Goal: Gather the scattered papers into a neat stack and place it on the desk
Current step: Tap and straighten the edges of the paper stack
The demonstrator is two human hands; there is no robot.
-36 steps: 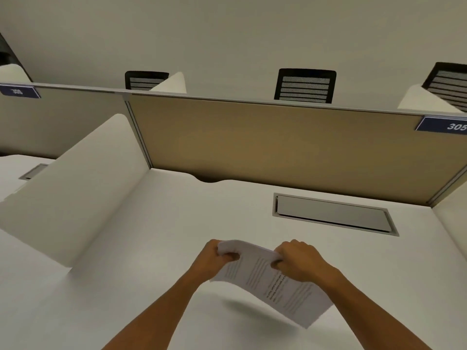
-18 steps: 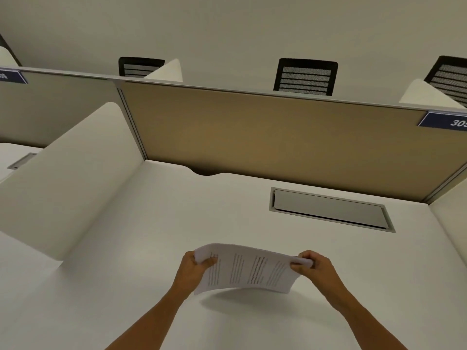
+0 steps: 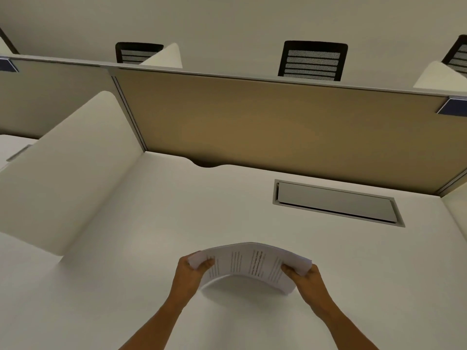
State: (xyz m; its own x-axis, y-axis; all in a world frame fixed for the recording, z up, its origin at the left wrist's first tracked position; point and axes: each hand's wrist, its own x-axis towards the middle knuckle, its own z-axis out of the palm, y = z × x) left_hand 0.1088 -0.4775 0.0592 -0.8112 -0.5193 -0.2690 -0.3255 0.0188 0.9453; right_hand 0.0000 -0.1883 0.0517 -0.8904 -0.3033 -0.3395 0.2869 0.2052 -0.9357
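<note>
A stack of printed white papers (image 3: pixel 249 264) is held in front of me over the white desk (image 3: pixel 151 223). The stack bows upward in an arch, its middle higher than its two ends, and casts a shadow on the desk below. My left hand (image 3: pixel 190 275) grips the stack's left end, thumb on top. My right hand (image 3: pixel 307 277) grips the right end the same way. The lower edge of the stack looks close to the desk surface; whether it touches is unclear.
A grey cable hatch (image 3: pixel 336 202) is set into the desk at the back right. A tan partition (image 3: pixel 278 127) closes the back, a white side divider (image 3: pixel 63 168) the left. Black mesh chairs (image 3: pixel 312 60) stand beyond the partition.
My hands have moved apart from the stack's middle to its two ends. The papers went from hanging tilted to lying level and bowed between both hands.
</note>
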